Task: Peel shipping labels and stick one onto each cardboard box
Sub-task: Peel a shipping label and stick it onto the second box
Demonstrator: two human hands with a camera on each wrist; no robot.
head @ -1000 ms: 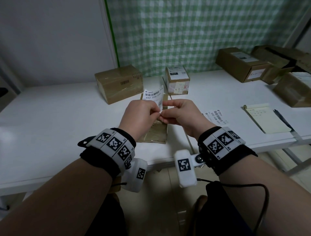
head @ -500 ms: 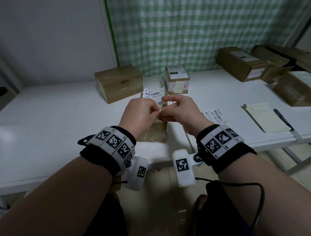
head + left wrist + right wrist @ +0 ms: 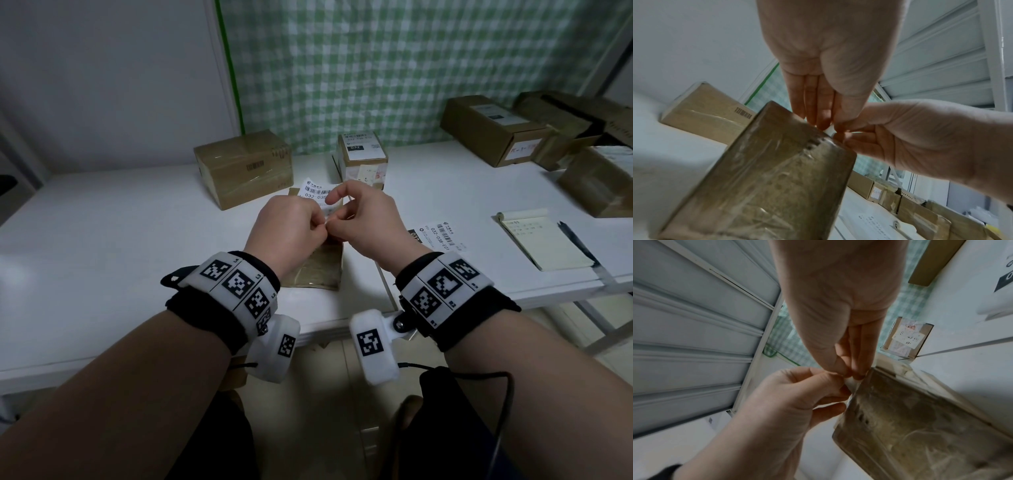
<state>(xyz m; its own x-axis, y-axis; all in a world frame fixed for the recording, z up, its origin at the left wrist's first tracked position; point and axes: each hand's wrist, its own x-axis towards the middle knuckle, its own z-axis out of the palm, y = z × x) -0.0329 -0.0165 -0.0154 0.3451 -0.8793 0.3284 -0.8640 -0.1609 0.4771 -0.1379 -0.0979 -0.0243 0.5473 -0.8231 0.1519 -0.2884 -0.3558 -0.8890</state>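
A white shipping label (image 3: pixel 317 192) with a barcode is held upright above the table, and both hands pinch its near corner. My left hand (image 3: pixel 291 226) grips it from the left, my right hand (image 3: pixel 359 219) from the right with the index finger raised. The pinched corner (image 3: pixel 829 131) shows white between the fingertips, and again as the label corner (image 3: pixel 851 382) in the right wrist view. Under the hands lies a flat brown taped box (image 3: pixel 320 270), also seen as the flat box (image 3: pixel 764 178) and the flat box (image 3: pixel 920 426). Most of the label is hidden behind the hands.
On the white table (image 3: pixel 102 240) stand a brown box (image 3: pixel 243 168) at the back left and a small labelled box (image 3: pixel 363 156) behind the hands. A loose label (image 3: pixel 442 236) and a yellow notepad (image 3: pixel 541 240) lie to the right. More boxes (image 3: pixel 496 126) crowd the far right.
The hands have drawn a little closer together over the label's corner, and the right index finger has lifted. The label leans slightly more to the left and is more covered.
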